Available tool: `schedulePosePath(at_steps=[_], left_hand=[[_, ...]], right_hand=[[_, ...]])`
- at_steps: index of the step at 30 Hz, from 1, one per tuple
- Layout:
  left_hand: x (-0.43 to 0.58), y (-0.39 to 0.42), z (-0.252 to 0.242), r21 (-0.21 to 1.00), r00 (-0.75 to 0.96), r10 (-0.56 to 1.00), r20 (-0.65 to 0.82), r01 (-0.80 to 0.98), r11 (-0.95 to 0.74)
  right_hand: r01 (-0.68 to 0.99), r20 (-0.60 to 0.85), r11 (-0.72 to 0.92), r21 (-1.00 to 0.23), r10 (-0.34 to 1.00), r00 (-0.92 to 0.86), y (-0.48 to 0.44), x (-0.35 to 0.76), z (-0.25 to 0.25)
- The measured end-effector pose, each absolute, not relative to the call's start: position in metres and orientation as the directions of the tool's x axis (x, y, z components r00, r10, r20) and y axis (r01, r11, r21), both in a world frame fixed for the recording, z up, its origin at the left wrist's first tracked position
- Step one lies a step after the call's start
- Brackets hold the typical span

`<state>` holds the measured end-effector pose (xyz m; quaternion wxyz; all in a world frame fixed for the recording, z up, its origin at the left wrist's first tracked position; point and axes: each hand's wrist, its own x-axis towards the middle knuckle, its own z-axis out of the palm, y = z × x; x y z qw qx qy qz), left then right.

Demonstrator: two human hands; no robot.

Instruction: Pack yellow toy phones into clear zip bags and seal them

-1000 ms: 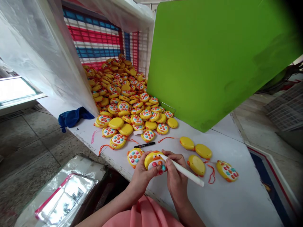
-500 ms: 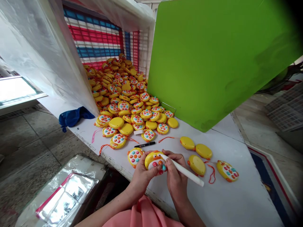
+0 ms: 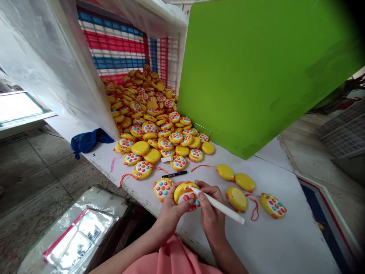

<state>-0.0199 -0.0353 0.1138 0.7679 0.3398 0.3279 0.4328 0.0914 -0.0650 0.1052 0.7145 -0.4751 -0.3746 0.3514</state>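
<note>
My left hand (image 3: 171, 212) is closed round the lower left edge of a yellow toy (image 3: 178, 193) with an orange beak, an eye and coloured buttons facing up. In my right hand (image 3: 210, 205) is a white pen (image 3: 225, 210), its tip touching the toy's face near the beak; the fingers there also rest by the toy's right edge. Beside my left hand lies another button-side-up toy (image 3: 163, 189). A black marker (image 3: 174, 174) lies just above it on the white table (image 3: 256, 247).
A large heap of yellow toys (image 3: 149, 127) spills from a striped, mesh-lined container (image 3: 116, 47). A green board (image 3: 245, 76) stands behind the table. Several toys (image 3: 237, 199) with red cords lie at the right. Blue cloth (image 3: 91, 142) sits at the left edge.
The white pen's tip has shifted slightly left across the toy's face, along with my right hand. My left hand keeps its hold on the toy.
</note>
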Motion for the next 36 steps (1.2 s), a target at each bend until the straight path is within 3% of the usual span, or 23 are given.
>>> schedulePosePath(at_steps=[9, 22, 36], left_hand=[[-0.0191, -0.0367, 0.1105, 0.793, 0.429, 0.883, -0.187, -0.464, 0.394], [-0.0165, -0.0364, 0.1088, 0.78, 0.428, 0.885, -0.181, -0.486, 0.395], [-0.0168, -0.0361, 0.1087, 0.764, 0.432, 0.883, -0.181, -0.504, 0.403]], right_hand=[[-0.121, 0.213, 0.305, -0.945, 0.85, 0.482, -0.0655, 0.0905, 0.1069], [0.1, 0.297, 0.281, -0.954, 0.856, 0.423, -0.0649, 0.0924, 0.111], [0.102, 0.308, 0.293, -0.951, 0.853, 0.422, -0.0645, 0.0898, 0.1124]])
